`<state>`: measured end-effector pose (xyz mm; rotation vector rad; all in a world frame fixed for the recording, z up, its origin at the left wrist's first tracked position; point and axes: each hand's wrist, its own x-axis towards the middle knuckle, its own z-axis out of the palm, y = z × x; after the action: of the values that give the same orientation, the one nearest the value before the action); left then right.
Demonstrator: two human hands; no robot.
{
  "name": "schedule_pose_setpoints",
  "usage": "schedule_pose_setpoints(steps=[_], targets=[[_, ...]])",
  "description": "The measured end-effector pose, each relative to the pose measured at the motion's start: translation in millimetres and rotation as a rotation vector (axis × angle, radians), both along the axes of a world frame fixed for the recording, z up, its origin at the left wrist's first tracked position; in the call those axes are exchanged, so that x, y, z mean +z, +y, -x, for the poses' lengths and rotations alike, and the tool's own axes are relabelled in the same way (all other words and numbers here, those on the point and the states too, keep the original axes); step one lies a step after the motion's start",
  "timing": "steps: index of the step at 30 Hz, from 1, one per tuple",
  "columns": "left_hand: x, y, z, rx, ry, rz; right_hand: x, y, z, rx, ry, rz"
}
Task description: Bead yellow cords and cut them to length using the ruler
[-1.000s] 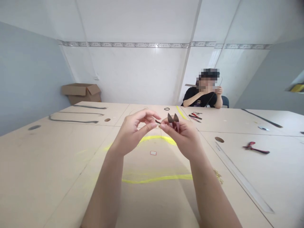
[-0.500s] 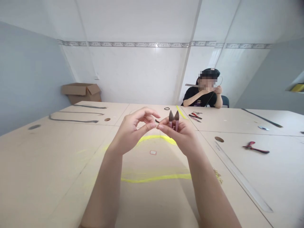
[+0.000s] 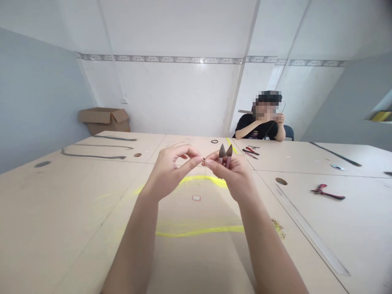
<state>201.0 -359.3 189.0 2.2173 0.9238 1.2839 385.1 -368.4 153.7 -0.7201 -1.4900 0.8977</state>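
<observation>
Above table [image 3: 76, 212]: snips [image 3: 225, 155] gripped in right hand [image 3: 234, 175], blades up; left hand [image 3: 170, 171] pinched shut, fingertips touching right's.

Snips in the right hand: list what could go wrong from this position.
1. The snips point up with blades apart, close beside the left hand; its fingertips could get nicked.
2. Both hands pinch something too small to make out; the right hand also holds the snips, so its grip may slip.
3. All this is held above the table; a dropped piece could be lost among the yellow strands.
</observation>
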Motion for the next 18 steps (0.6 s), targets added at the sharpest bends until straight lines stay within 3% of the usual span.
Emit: schedule_pose_setpoints(steps=[9, 18], targets=[[1.1, 0.3, 2.9, 0.028, 0.004, -0.02, 3.2, -2.4, -2.5, -0.183, -0.038, -0.036], [1.4, -0.9, 1.3, -0.019, 0.044, -0.05, 1.9, -3.2, -1.9, -0.063, -0.04, 0.031]])
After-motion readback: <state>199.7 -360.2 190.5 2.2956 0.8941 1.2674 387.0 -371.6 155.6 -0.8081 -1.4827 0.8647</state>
